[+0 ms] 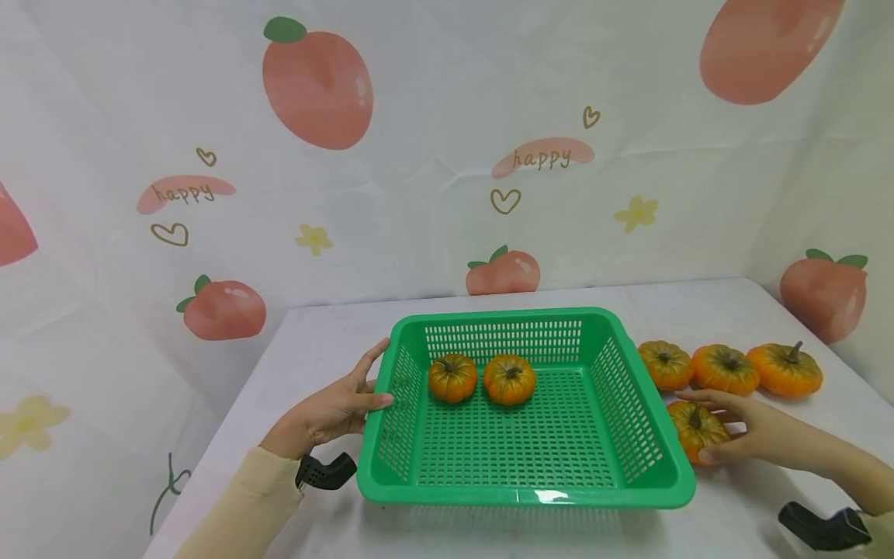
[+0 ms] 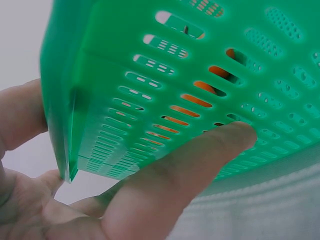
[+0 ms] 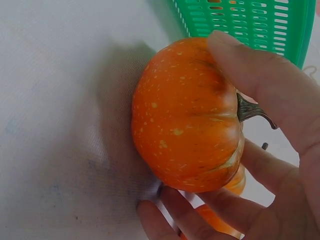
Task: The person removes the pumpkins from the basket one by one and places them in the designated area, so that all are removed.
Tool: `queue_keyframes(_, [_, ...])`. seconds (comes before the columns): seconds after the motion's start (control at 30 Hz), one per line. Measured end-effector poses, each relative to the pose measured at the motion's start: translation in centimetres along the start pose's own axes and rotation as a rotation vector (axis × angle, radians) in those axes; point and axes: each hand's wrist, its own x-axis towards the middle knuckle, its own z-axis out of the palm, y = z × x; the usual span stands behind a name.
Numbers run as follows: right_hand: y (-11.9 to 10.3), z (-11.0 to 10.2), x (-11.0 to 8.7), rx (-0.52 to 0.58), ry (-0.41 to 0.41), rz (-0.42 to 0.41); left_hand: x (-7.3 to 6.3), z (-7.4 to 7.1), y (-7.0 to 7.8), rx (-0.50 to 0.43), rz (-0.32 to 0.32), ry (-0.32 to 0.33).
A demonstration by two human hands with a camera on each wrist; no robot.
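Note:
A green plastic basket [image 1: 517,497] stands in the middle of the white table, with two small orange pumpkins inside, one at left [image 1: 452,379] and one beside it [image 1: 509,380]. My left hand [image 1: 342,411] grips the basket's left side; in the left wrist view, one finger [image 2: 185,170] lies along the slotted wall and others are by the rim. On the basket's right, my right hand [image 1: 740,427] holds another small pumpkin [image 3: 185,115] between thumb and fingers, its stem towards the palm. Whether that pumpkin touches the table cannot be told.
Behind the right hand, three more pumpkins stand in a row: one near the basket [image 1: 666,365], a middle one [image 1: 725,369] and one farther right [image 1: 785,370]. A white cloth backdrop [image 1: 419,217] with printed fruit rises behind the table [image 1: 314,341].

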Motion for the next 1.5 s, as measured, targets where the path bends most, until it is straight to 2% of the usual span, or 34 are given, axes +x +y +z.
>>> queue_keyframes(0.4, [0.5,-0.1,0.1,0.021,-0.003,-0.006,0.0,0.0,-0.1,-0.006,0.004,-0.003])
queue_keyframes(0.7, [0.3,-0.3,-0.1,0.019,0.035,-0.059,0.0,0.1,0.0,-0.007,0.003,-0.006])
queue_keyframes(0.9, [0.6,-0.7,-0.1,0.030,0.054,-0.133,0.0,0.1,0.0,0.000,0.003,-0.002])
queue_keyframes(1.2, [-0.4,-1.9,0.0,-0.004,0.167,-0.122,0.0,0.0,0.1,-0.001,0.004,-0.008])
queue_keyframes(1.37, [-1.3,-2.8,0.0,0.010,0.261,-0.172,-0.1,0.0,0.2,-0.006,0.000,-0.009])
queue_keyframes(1.5, [-2.7,-3.6,0.0,-0.039,0.316,-0.133,-0.1,0.0,0.1,-0.012,-0.001,-0.010])
